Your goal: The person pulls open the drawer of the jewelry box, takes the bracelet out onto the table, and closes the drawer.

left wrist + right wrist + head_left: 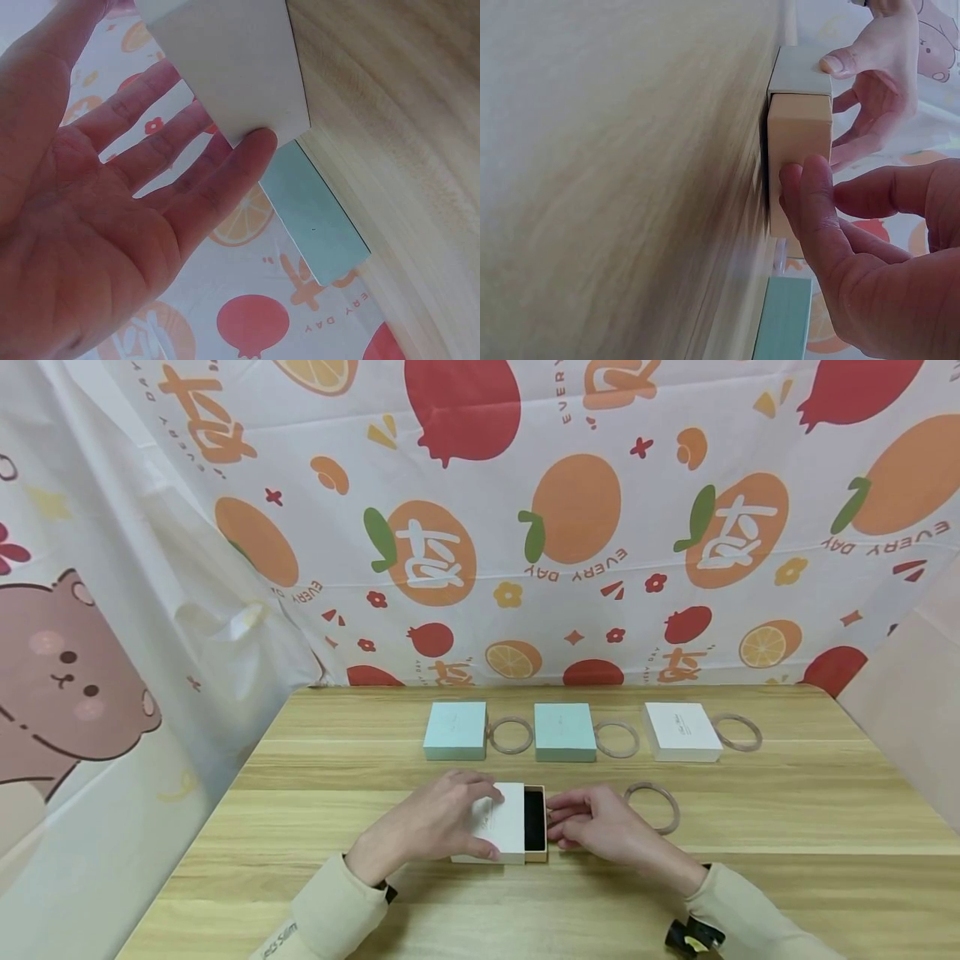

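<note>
A white drawer box (510, 818) lies on the table with its tan inner drawer (799, 135) partly out to the right; black lining shows inside. My left hand (446, 818) grips the white sleeve from the left, thumb along the near side and fingers over the top and far side. At the drawer's outer end is my right hand (600, 827), its fingertips against the end face and the thumb close to them in the right wrist view. What lies between thumb and fingers is hidden. Just beyond the right hand rests a greyish bangle (675, 814).
Along the back stand two mint boxes, one at left (456, 731) and one mid-row (565, 732), and a white box (681, 732). Beside each lies a bangle: left (512, 752), middle (617, 755), right (738, 747). A fruit-print curtain (502, 568) hangs behind the table.
</note>
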{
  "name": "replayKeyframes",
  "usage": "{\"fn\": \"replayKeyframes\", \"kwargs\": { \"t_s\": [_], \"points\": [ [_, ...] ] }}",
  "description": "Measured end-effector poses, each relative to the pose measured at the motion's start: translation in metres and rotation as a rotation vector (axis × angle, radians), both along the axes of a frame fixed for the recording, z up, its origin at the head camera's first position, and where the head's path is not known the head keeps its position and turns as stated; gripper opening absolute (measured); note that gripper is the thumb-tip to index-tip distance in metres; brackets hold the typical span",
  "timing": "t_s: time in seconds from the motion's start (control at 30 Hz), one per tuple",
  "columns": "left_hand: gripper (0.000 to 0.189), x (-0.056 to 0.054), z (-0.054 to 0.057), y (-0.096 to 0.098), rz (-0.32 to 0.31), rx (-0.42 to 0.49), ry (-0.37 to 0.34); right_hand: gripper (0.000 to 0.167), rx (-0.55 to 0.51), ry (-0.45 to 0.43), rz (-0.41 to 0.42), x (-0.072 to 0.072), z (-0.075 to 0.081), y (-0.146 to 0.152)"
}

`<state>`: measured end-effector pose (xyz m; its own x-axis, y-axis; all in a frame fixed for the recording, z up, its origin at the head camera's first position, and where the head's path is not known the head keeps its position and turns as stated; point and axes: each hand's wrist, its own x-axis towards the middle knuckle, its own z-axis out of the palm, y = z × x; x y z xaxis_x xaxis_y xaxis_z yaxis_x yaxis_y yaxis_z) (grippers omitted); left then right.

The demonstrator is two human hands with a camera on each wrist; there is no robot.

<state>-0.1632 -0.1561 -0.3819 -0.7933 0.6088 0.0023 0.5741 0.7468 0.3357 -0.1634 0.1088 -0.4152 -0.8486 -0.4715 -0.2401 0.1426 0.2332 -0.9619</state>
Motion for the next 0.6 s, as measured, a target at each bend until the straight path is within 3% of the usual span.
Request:
{"fn": "replayKeyframes", "kwargs": {
  "t_s": [0.6],
  "points": [
    [0.061, 0.0007, 0.0008, -0.0006, 0.012, 0.006, -0.018, 0.045, -0.029, -0.022, 0.012, -0.0016, 0.0011, -0.0092]
  ]
}}
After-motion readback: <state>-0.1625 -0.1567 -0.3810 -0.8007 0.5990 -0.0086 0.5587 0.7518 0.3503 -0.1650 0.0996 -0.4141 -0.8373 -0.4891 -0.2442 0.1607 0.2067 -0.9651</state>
